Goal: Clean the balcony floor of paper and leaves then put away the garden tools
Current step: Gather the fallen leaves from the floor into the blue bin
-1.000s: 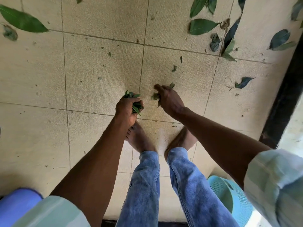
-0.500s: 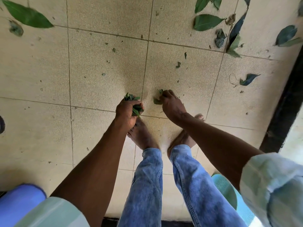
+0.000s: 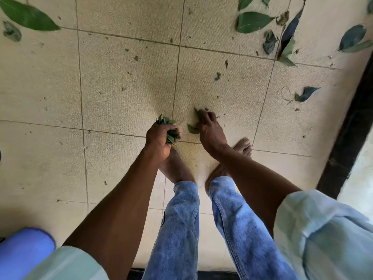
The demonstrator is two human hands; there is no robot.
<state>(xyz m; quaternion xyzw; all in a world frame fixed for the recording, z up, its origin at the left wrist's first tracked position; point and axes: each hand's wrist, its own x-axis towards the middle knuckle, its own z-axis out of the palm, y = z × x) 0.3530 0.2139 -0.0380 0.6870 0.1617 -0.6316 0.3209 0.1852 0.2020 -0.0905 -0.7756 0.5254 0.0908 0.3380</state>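
L hand (image 3: 159, 138) is fisted tight round a bunch of leaf scraps (image 3: 169, 129), green tips poking out top and side, held just above the tiled floor (image 3: 125, 102) in front of the bare feet. R hand (image 3: 210, 130) is beside it, fingers curled down onto the tile, pinching at a small leaf piece (image 3: 192, 129) that lies between the two hands; a 2nd scrap shows at its fingertips. Floor is pale beige speckled tile w/ dark grout lines, dotted w/ tiny green and brown crumbs round the middle. Bigger whole leaves lie well apart from the hands: one large leaf (image 3: 28, 16) at the far-left corner w/ a crumpled bit just beside it, a cluster of leaves (image 3: 278, 31) toward the far-right corner, a single dark leaf (image 3: 305, 93) near the right edge. A black threshold strip (image 3: 351, 122) runs along the floor's right edge, brighter ground beyond it. Blue jeans and pale striped sleeves at the near edge; a purple rounded object (image 3: 22, 247) at the near-left corner, can't tell what it is.
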